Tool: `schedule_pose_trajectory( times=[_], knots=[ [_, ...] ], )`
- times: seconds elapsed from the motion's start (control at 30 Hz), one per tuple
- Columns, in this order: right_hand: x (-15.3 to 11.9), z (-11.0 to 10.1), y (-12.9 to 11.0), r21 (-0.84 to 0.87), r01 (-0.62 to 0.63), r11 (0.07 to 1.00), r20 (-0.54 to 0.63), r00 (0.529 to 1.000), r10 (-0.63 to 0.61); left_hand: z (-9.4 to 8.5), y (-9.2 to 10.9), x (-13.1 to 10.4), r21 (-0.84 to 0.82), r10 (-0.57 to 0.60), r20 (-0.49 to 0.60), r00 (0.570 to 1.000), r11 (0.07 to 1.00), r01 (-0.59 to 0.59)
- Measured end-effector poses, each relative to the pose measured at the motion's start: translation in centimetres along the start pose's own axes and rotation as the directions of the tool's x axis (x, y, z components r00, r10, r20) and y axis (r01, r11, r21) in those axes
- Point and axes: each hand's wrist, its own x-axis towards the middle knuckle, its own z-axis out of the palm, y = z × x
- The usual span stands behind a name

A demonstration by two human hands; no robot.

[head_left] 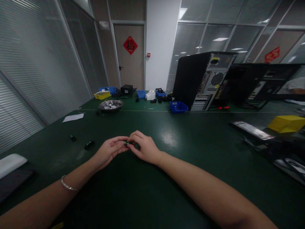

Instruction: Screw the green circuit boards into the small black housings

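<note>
- A small green piece is pinched by the left hand and right hand, nearer than the round, shiny metal bowl.
- Flat white paper is laid left of the bowl.

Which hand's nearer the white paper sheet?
Left. The paper sheet lies ahead and to the left of the left hand; the right hand is farther off, on the left hand's right.
</note>
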Motion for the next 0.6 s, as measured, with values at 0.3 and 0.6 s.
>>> schedule_pose_trajectory(
  times=[0.3,0.6],
  knots=[
    [0.0,0.2,0.2,0.046,-0.001,0.999,-0.047,0.999,0.003,-0.3,-0.6,0.5,-0.005,0.036,-0.027,0.999,0.999,-0.036],
    [0.4,-0.9,0.7,0.097,0.149,0.984,0.025,0.988,-0.152,-0.3,-0.2,0.1,0.045,-0.023,0.089,0.996,0.999,0.019]
  ],
)
